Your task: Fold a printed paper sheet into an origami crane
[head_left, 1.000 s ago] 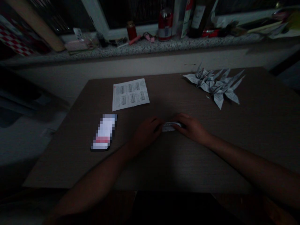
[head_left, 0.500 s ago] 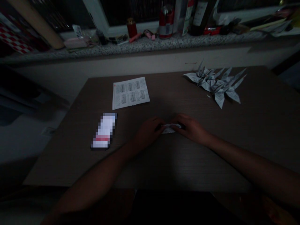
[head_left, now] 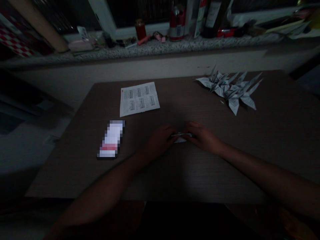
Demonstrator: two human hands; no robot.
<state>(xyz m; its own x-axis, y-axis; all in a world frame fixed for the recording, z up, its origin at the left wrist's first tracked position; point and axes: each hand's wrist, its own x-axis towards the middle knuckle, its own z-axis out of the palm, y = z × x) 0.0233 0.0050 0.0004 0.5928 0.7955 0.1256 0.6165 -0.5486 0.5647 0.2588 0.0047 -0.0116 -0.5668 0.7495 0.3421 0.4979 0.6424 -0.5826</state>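
Both my hands meet at the middle of a dark wooden table (head_left: 275, 140). Between them lies a small folded piece of printed paper (head_left: 180, 137). My left hand (head_left: 160, 140) pinches its left end with curled fingers. My right hand (head_left: 202, 136) grips its right end, fingers closed over it. Most of the paper is hidden under my fingers.
A flat printed sheet (head_left: 139, 98) lies at the table's back left. A phone with a lit, blurred screen (head_left: 111, 139) lies left of my hands. Several folded paper cranes (head_left: 231, 89) sit at the back right. A stone ledge (head_left: 155, 50) behind holds cans, bottles and clutter.
My hands have drawn closer together over the folded paper, so less of it shows. Everything else lies where it was.
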